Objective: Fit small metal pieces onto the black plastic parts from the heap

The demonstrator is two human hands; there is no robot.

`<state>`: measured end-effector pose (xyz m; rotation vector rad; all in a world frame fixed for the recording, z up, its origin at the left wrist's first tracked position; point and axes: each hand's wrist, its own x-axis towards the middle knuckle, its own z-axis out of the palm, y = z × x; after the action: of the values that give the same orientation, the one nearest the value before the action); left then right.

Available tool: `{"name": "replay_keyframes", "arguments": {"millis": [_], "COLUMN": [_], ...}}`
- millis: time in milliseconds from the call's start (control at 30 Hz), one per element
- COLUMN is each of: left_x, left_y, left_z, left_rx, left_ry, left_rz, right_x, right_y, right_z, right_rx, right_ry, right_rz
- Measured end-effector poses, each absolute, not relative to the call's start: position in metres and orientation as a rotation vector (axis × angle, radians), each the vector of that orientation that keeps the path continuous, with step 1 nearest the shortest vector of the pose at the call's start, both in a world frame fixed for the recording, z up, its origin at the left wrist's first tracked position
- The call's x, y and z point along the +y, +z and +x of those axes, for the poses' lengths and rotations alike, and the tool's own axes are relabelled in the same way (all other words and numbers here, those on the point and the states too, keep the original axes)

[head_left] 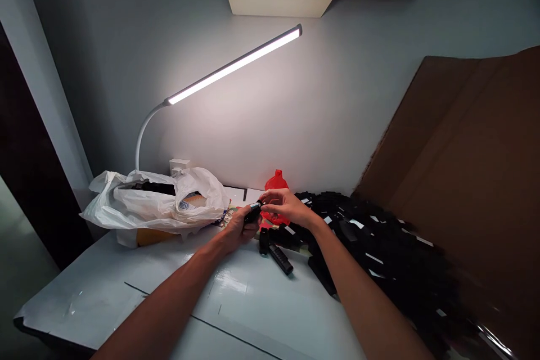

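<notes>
My left hand (237, 229) is closed round a small, elongated black plastic piece (252, 214), tilted up toward the right. At its upper end, the thumb and fingertips of my right hand (287, 206) come together in a pinch. Whatever lies between those fingertips is too small to make out. Just below the hands, a similar black piece with a row of notches (280, 260) lies on the white tabletop (236, 298). Beside it stands a shorter black piece (264, 241). A red plastic bag (276, 181) sits behind my right hand and is partly hidden by it.
A big heap of black pieces (379, 247) with white bits covers the right side, against a tall cardboard sheet (472, 140). At the left lies a white plastic bag (152, 205). Above hangs a lit lamp (236, 64), with a wall cabinet (282, 3) higher up.
</notes>
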<state>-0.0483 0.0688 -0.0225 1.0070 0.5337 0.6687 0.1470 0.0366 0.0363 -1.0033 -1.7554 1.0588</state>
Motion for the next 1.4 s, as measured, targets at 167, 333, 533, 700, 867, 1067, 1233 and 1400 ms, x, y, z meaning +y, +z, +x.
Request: {"name": "replay_keyframes", "arguments": {"millis": [167,333,533,700,867,1067,1233,1400], "left_x": [0.071,0.070,0.071,0.071,0.066,0.061,0.056,0.048], "left_y": [-0.025,-0.021,-0.023,-0.024,-0.019,-0.014,-0.016,-0.024], "left_z": [-0.049,-0.052,-0.047,-0.047,-0.047,-0.046,-0.039,-0.027], "left_rx": [0.435,0.501,0.550,0.576,0.607,0.673,0.749,0.854], "left_ry": [0.754,0.788,0.783,0.770,0.751,0.737,0.753,0.987], "left_rz": [1.033,1.013,1.005,1.006,1.017,1.023,1.079,1.258], "right_x": [0.036,0.031,0.013,0.010,0.016,0.024,0.005,-0.031], "right_y": [0.049,0.056,0.055,0.060,0.066,0.058,0.082,0.108], "right_z": [0.165,0.217,0.272,0.267,0.237,0.205,0.158,0.082], "right_rx": [-1.419,-0.894,-0.706,-0.757,-1.070,-1.642,-1.973,-2.130], "right_ry": [0.988,0.845,0.577,0.579,0.677,0.814,0.561,0.380], "right_rz": [-1.022,-1.068,-1.100,-1.115,-1.209,-1.362,-1.426,-1.247]}}
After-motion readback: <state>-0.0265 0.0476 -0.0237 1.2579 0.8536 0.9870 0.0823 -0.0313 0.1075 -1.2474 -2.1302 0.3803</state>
